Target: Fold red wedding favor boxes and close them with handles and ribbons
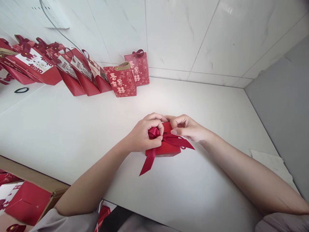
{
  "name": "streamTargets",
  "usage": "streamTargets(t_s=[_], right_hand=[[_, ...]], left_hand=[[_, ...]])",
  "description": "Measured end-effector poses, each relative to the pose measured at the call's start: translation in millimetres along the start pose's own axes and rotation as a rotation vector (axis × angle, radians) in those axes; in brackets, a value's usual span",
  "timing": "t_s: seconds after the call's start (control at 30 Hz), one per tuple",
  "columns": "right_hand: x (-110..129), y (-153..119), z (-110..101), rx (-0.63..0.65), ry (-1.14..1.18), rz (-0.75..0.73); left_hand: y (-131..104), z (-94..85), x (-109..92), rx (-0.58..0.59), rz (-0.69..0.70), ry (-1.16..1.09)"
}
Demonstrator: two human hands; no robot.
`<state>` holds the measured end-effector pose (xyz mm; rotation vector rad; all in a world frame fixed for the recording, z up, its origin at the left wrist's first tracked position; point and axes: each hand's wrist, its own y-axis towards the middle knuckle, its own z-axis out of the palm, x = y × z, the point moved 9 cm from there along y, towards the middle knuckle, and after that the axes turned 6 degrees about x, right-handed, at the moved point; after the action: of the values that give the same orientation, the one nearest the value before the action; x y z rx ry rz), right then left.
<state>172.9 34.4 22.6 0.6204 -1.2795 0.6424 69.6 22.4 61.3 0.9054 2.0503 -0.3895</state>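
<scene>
A small red box (169, 150) lies on the white table, with a dark red ribbon (151, 158) tied on top of it. One ribbon tail hangs over the near left side, the other points right. My left hand (145, 133) is closed, thumb and forefinger pinching the ribbon's loop at the knot. At the box's right side is my right hand (187, 128), its fingers curled and its thumb against the ribbon by the box top. What its fingertips hold, if anything, is hidden.
Red gift boxes with ribbon handles (120, 82) stand in a row along the tiled wall at the back left. A black loop (21, 90) lies near them. At the lower left, a cardboard box (36, 180) holds more red boxes. White paper (271, 164) lies at right.
</scene>
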Motion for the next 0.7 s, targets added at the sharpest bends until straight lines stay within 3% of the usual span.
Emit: streamTargets(t_s=[0.3,0.57,0.7], right_hand=[[10,-3,4,0.074,-0.226,0.058],[-3,-2,-1,0.091,-0.129,0.047],[2,-2,-5,0.087,-0.127,0.025]], left_hand=[[0,-0.1,1,-0.005,-0.002,-0.017],[2,2.6,2,0.073,-0.009,-0.032],[-1,-5.7,3,0.1,-0.004,-0.112]])
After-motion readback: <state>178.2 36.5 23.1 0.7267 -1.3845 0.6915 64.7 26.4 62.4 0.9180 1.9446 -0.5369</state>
